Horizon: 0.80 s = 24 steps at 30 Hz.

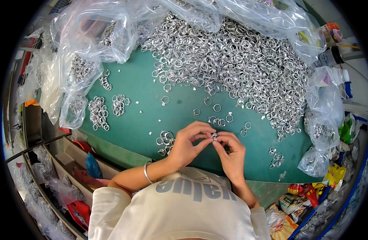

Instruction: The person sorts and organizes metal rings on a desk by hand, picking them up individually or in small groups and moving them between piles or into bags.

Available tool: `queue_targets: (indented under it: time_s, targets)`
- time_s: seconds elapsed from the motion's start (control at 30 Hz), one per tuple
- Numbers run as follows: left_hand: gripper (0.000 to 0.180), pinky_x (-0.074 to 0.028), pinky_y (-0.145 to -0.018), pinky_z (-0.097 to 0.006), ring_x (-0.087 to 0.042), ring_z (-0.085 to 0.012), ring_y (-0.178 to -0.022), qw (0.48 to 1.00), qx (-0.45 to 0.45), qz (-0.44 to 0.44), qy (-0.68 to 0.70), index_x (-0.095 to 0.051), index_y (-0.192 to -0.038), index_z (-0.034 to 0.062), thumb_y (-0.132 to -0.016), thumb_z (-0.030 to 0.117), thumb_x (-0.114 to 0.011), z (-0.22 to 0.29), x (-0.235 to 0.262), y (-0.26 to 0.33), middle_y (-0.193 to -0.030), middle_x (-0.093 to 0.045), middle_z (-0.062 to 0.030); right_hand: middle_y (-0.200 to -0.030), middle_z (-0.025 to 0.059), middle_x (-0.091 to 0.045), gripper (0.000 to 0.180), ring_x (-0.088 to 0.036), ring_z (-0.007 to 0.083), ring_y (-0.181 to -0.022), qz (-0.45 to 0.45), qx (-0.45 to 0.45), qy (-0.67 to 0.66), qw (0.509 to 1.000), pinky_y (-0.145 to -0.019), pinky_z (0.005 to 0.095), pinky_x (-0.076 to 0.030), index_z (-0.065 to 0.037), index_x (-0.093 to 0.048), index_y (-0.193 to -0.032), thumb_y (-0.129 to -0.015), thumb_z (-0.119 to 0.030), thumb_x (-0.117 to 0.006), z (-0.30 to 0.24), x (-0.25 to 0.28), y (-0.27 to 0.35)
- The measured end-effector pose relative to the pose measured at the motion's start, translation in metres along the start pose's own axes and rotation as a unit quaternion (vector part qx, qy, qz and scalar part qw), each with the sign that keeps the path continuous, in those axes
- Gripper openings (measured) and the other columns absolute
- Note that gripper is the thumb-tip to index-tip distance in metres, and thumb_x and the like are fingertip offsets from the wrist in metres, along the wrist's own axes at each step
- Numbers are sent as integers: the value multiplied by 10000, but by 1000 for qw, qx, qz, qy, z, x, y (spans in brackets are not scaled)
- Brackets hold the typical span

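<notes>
Metal piece [214,136] sits where we see the left hand [185,147] and right hand [233,155] meet, both curled into a near-closed pinch on it; loose rings [220,122] lie just beyond them.

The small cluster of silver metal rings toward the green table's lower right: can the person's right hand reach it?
Probably yes: nothing visible stands between the right hand and the cluster of rings, though that hand pinches a silver metal piece.

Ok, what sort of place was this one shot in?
Probably a small workshop handling metal rings: a big heap of silvery rings spreads over a green tabletop, with clear plastic bags, some holding more rings, along its far edge and sides.
</notes>
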<state>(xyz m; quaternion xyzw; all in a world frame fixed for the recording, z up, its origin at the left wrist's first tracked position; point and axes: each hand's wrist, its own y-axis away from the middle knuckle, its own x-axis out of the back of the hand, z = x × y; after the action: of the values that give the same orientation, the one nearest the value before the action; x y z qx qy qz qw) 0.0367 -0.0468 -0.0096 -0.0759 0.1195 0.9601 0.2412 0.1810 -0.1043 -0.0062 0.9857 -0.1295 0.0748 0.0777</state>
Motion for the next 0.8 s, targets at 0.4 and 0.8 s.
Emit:
queue_targets:
  time_s: [0.4,0.8]
  targets:
    - [316,-474,-877,-294,-554,-173,-1008,993,-82,38,-79,-601,-1022,-21,-747,-174,-570,-1,2,7,-1114,-509,-104,-891,129,-653,130,-617,237,-727,12,113,111,987,-658,305,-485,30,-639,-911,-784,19,-660,-9,2,-6]
    - [354,-467,-869,-266,-551,-134,-952,991,-35,103,73,-568,-1088,-36,-763,-176,-573,2,20,11,-1116,-476,-74,-1110,95,-534,255,-485,292,-989,-11,189,401,896,-792,396,-380,-48,-637,-1012,-759,-56,-670,-5,0,-36]
